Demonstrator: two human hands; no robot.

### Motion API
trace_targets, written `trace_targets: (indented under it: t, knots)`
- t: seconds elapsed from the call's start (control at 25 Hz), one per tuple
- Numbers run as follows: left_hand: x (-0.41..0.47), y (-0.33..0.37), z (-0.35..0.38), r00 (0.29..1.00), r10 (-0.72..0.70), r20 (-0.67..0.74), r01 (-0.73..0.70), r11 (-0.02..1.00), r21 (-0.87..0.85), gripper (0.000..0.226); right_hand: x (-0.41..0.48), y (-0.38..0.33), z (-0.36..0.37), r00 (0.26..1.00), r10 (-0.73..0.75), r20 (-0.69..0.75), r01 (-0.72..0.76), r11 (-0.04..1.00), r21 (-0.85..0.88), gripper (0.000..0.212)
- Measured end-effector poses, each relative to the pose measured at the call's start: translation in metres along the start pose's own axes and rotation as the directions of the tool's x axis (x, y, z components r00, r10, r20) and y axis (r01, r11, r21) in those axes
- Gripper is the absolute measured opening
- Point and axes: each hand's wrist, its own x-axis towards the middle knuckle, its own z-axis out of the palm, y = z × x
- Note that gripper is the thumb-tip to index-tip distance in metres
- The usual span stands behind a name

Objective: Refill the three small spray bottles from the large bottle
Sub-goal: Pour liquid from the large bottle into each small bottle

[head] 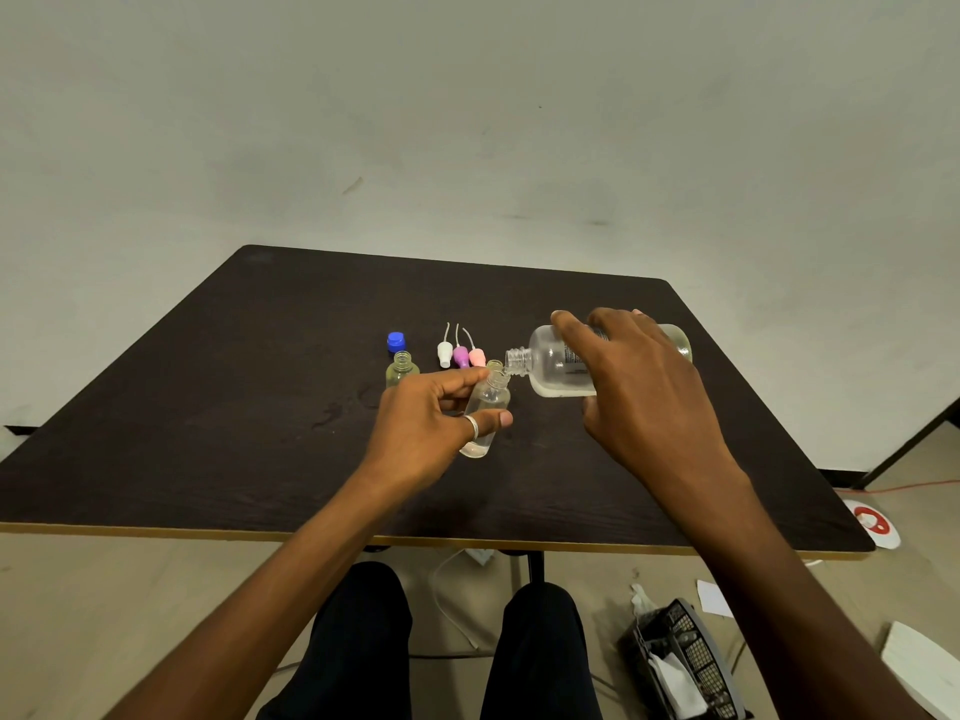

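Left hand: fingers curled round small spray bottle, tilted.
Right hand: fingers clamped over large bottle, mouth meeting its neck.

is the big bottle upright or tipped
Tipped, almost on its side: the right hand holds the large bottle with its uncapped neck at the mouth of the small bottle in the left hand.

Table left side bare, wide passage. Centre row blocks: cap, open bottle just before it, three spray heads side by side, second bottle beside them. Left hand with tilted bottle, right hand with large bottle bar near approach. Far edge strip free.
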Motion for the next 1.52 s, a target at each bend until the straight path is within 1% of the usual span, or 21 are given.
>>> trace_targets:
  t: [0.72,1.16,1.44,1.52]
  knots:
    - [-0.0004,-0.0013,0.0008,1.0,-0.005,-0.015,0.004,1.0,-0.007,0.058,-0.0002,0.0018,-0.0011,1.0,-0.004,-0.016,0.005,1.0,0.017,0.081]
    - [-0.001,0.0008,0.0014,1.0,0.014,-0.026,-0.015,1.0,-0.028,0.054,0.0007,0.0028,0.0014,0.999,-0.008,-0.037,0.008,1.0,0.011,0.08]
    - [-0.0007,0.0004,0.0017,0.998,0.018,-0.064,-0.022,0.998,-0.061,0.054,0.0004,0.0044,0.0034,0.999,0.003,-0.043,-0.001,0.999,0.039,0.077]
    - [-0.0003,0.0006,0.0012,0.997,0.031,-0.064,-0.035,0.997,-0.065,0.055,0.0001,0.0042,0.0052,0.999,0.01,-0.045,-0.007,0.998,0.07,0.076]
